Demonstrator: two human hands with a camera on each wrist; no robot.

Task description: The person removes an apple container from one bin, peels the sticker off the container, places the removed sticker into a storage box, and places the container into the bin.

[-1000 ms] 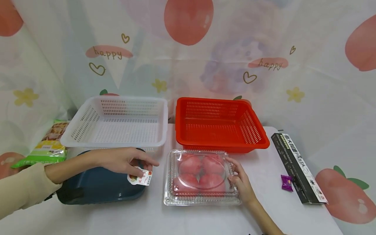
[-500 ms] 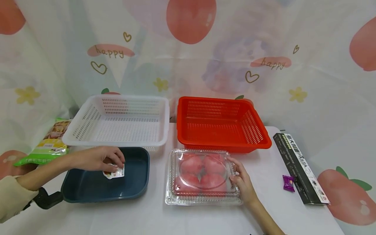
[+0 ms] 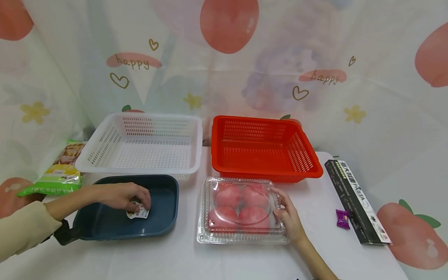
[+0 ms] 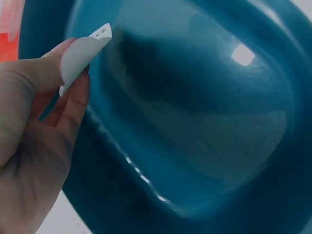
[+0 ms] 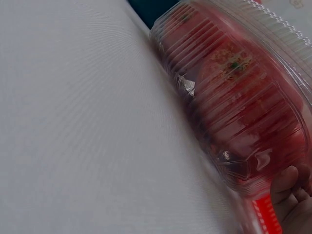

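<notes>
In the head view my left hand [image 3: 122,195] is over the dark blue basin [image 3: 162,212], pinching a small white printed packet [image 3: 141,212]. The left wrist view shows the packet [image 4: 80,59] bent between thumb and fingers, with the basin's inside beyond it. My right hand [image 3: 291,219] grips the right side of a clear plastic box [image 3: 241,238], its fingers at the lid's edge. Several red tomatoes [image 3: 227,196] show through the lid. In the right wrist view the box [image 5: 234,117] looks tilted, with the thumb at its lower corner.
Behind stand a white basket [image 3: 140,170] and a red basket [image 3: 262,174]. A green snack bag [image 3: 57,179] lies far left. On the right are a black pasta box [image 3: 357,206] and a purple wrapped sweet [image 3: 343,219]. White cloth covers the table [image 3: 182,260].
My left hand has carried the packet leftward from the basin's right edge to over its middle, then slightly lower. The right hand and the tomato box have stayed put.
</notes>
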